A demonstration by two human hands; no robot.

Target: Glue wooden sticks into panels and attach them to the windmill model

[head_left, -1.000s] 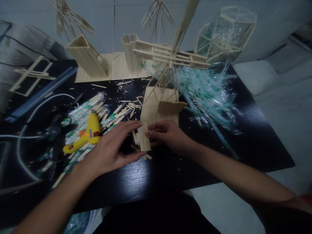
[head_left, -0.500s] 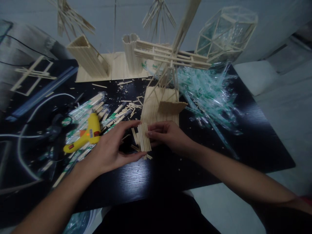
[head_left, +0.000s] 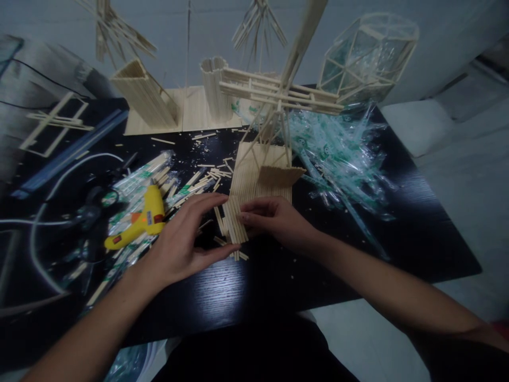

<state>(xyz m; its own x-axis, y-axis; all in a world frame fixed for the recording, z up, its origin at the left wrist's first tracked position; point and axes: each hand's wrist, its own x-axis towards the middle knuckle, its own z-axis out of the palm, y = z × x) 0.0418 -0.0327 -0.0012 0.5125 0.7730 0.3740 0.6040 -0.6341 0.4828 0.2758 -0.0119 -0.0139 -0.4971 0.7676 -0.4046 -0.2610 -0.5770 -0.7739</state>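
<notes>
A small panel of wooden sticks (head_left: pixel 235 220) laid side by side is held between my two hands over the front of the table. My left hand (head_left: pixel 186 239) grips it by its far and near ends, thumb at the near end. At its right side, my right hand (head_left: pixel 274 220) pinches the edge between thumb and fingers. Just behind the panel is a stick-built model (head_left: pixel 248 164) on a flat stick base, with crossed stick blades above. Several short loose sticks (head_left: pixel 240 255) lie under and around the panel.
A yellow glue gun (head_left: pixel 153 212) lies on packaged sticks (head_left: pixel 137 178) at left, near a white cable (head_left: pixel 35 228). Crumpled plastic wrappers (head_left: pixel 338 143) cover the right back. Stick towers (head_left: pixel 145 95) and a frame lantern (head_left: pixel 369 58) stand behind. The black table (head_left: pixel 417 239) ends at right.
The stick panel has tilted slightly and shifted a little in my fingers. Both hands keep nearly the same place and grip.
</notes>
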